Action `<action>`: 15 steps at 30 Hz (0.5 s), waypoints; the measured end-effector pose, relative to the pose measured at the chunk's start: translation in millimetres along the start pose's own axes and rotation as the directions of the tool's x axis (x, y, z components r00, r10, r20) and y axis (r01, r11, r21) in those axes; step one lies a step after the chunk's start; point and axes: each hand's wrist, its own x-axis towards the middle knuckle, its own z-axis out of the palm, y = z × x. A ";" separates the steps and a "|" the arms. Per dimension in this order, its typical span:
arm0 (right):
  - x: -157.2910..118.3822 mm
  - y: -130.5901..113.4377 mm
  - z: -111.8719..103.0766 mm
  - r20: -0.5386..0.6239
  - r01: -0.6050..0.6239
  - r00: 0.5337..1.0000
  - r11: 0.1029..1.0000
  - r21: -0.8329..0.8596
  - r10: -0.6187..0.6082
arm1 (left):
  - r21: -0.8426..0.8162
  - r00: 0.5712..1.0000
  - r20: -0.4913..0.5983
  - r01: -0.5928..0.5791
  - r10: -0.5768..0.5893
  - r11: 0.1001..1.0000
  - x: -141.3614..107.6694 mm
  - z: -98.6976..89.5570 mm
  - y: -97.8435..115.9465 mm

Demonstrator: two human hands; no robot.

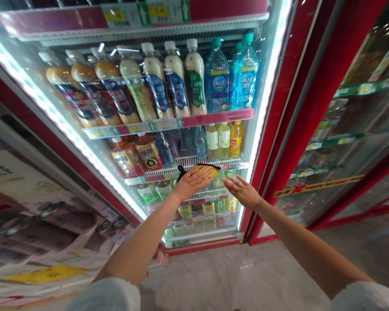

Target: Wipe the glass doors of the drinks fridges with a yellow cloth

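Observation:
My left hand (192,183) lies over a yellow cloth with black edging (210,171), its fingers stretched across the cloth. A small black loop sticks out at the cloth's left end. Cloth and hand are in front of a lit drinks fridge (184,125), apparently against its glass door. Just to the right, my right hand (243,192) is held up with fingers extended and nothing in it. Whether its fingertips touch the glass I cannot tell. Behind the hands are shelves of bottles, among them blue bottles (218,80) and brown-red bottles (149,152).
A red door frame (306,116) runs along the right, with another glass-fronted cabinet (330,142) beyond it. At the lower left stand stacked packs of cans (42,233) with a yellow tag (48,273). Grey floor tiles (210,280) lie below.

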 end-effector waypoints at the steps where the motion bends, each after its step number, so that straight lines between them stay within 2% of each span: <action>1: -3.5 1.9 0.1 0.004 -0.007 1.000 1.000 -0.006 0.007 | 0.014 0.998 -0.029 0.052 -0.051 0.999 6.5 -2.5 -0.3; 3: -10.3 4.3 0.8 0.006 -0.025 1.000 1.000 -0.019 0.025 | 0.015 0.986 -0.086 0.142 -0.140 0.990 17.5 -2.8 3.5; 4: -13.6 4.7 1.7 0.005 -0.035 0.999 0.999 -0.026 0.035 | 0.000 0.984 -0.098 0.149 -0.148 0.989 20.4 -0.3 7.3; 7: -21.9 4.7 6.0 0.003 -0.051 0.999 0.998 -0.046 0.051 | -0.035 0.996 -0.074 0.036 -0.039 0.999 19.5 11.6 19.8; 10: -27.4 8.7 8.4 0.001 -0.049 0.999 0.998 -0.049 0.049 | -0.021 0.998 -0.045 -0.052 0.051 0.998 22.5 16.9 23.1; 12: -30.3 14.7 7.5 -0.006 -0.052 0.999 0.997 -0.048 0.052 | 0.013 0.998 -0.033 -0.053 0.054 0.998 34.8 14.5 20.5; 15: -36.5 23.0 5.9 -0.010 -0.072 0.997 0.996 -0.056 0.071 | 0.068 0.998 -0.052 0.029 -0.026 0.997 58.0 13.3 20.5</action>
